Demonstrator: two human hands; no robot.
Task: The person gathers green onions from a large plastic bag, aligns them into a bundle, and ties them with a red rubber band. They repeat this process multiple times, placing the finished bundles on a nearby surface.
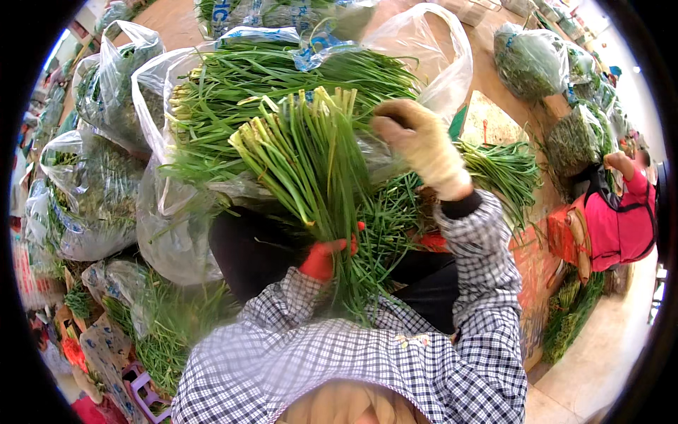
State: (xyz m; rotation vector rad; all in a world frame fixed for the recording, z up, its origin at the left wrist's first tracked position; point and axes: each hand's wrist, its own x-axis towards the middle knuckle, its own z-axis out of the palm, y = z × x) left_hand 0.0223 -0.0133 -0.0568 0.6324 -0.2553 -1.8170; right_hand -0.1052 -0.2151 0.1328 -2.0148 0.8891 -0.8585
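My left hand (321, 259), in a red glove, grips a bunch of long green stalks, probably garlic chives (318, 159), around the leafy part. The pale cut ends point up and away from me, fanned out a little. Just right of the bunch is my right hand (418, 140) in a cream cotton glove, blurred and with curled fingers. I cannot make out anything held in it. Beyond the bunch, a large pile of the same greens (265, 79) lies in an open clear plastic bag (175, 233). Loose leaves (397, 212) spread beneath my hands.
Filled plastic bags (95, 196) stand along the left, with more bags (529, 58) at the upper right. A smaller bunch (503, 169) lies right of my right forearm, near a pale board (490, 122). Another person in pink (617, 222) is at the far right. A purple crate (145, 395) sits lower left.
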